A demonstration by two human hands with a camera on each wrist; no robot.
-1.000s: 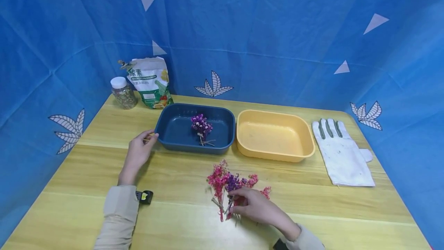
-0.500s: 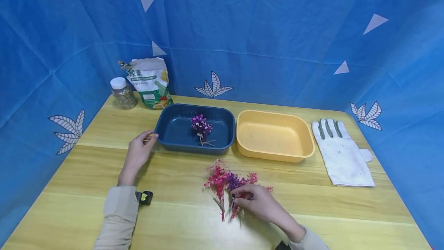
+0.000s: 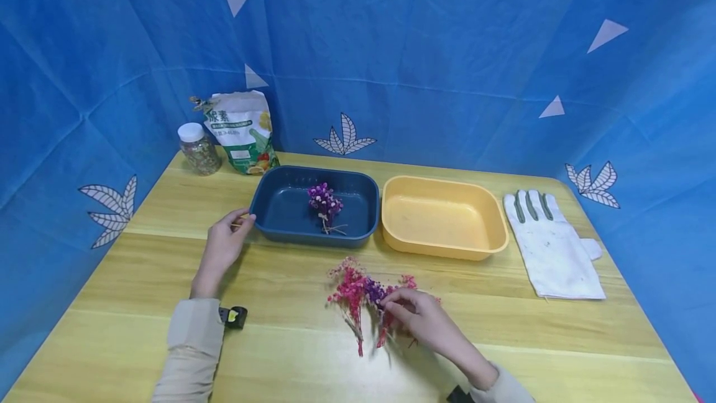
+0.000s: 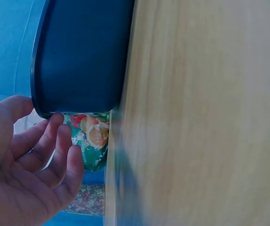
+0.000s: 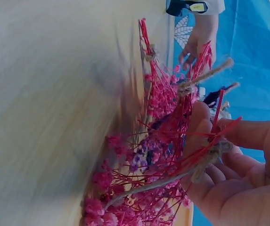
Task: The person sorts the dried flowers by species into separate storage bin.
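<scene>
The left hand (image 3: 222, 247) is at the left front corner of a dark blue basin (image 3: 313, 240), its thumb and fingertips pinching the rim; the left wrist view shows the rest of the fingers loosely bent below. Inside the basin lies a twine-tied bunch of purple dried flowers (image 3: 324, 201). Over the table's near middle, the right hand (image 3: 425, 322) pinches a bunch of dried flowers by its twine-tied reddish stems (image 5: 205, 150). Pink flowers (image 5: 94, 209) and purple flowers (image 3: 373, 292) overlap around its fingers. A separate pink bunch (image 3: 351, 291) lies just left of it.
A yellow basin (image 3: 444, 250) stands right of the blue one, and a white glove (image 3: 559, 260) lies at the far right. At the back left are a white-lidded jar (image 3: 200, 155) and a fertilizer bag (image 3: 243, 132). A blue cloth (image 3: 447, 67) hangs behind.
The right hand has moved slightly right and away from the person, from the stems' lower ends towards the flower heads. The pink flowers shifted a little. The left hand has stayed put.
</scene>
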